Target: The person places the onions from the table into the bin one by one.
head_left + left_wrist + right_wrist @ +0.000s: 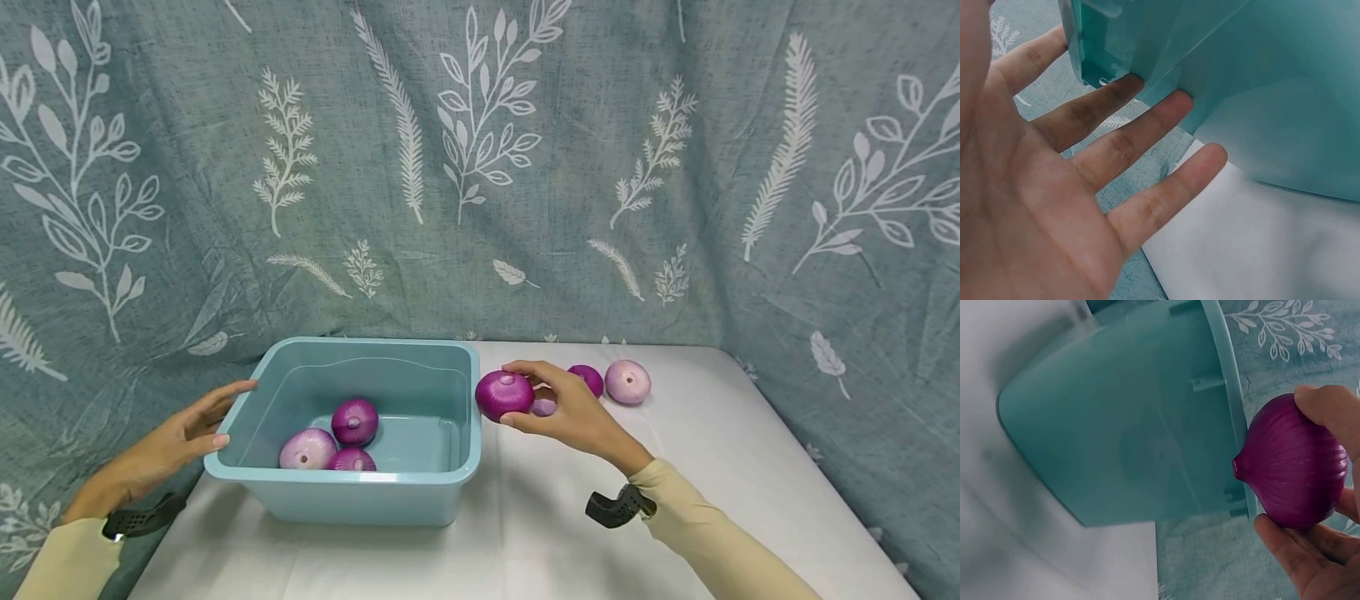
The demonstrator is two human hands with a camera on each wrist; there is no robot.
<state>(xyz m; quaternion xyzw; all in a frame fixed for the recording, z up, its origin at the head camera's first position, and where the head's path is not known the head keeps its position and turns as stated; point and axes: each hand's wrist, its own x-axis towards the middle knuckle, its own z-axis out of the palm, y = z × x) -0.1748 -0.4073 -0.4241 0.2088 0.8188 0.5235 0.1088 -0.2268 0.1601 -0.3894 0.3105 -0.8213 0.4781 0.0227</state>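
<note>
My right hand (573, 412) pinches a dark purple onion (505, 396) between thumb and fingers, at the right rim of a light blue plastic tub (360, 502). In the right wrist view the held onion (1294, 462) has its pointed end toward the tub's rim. My left hand (176, 442) is at the tub's left side, thumb and index finger at the rim. In the left wrist view its fingers (1147, 134) stretch out, spread, along the tub's outer wall. Inside the tub lie a pale onion (307, 450) and two dark ones, one of them (355, 422) farther back.
On the white-covered table (675, 500), right of the tub, lie a dark onion (587, 379) and a pale onion (628, 382). Another pale onion (543, 407) is partly hidden behind my right hand. A leaf-patterned grey-blue cloth (480, 250) hangs behind and at the sides.
</note>
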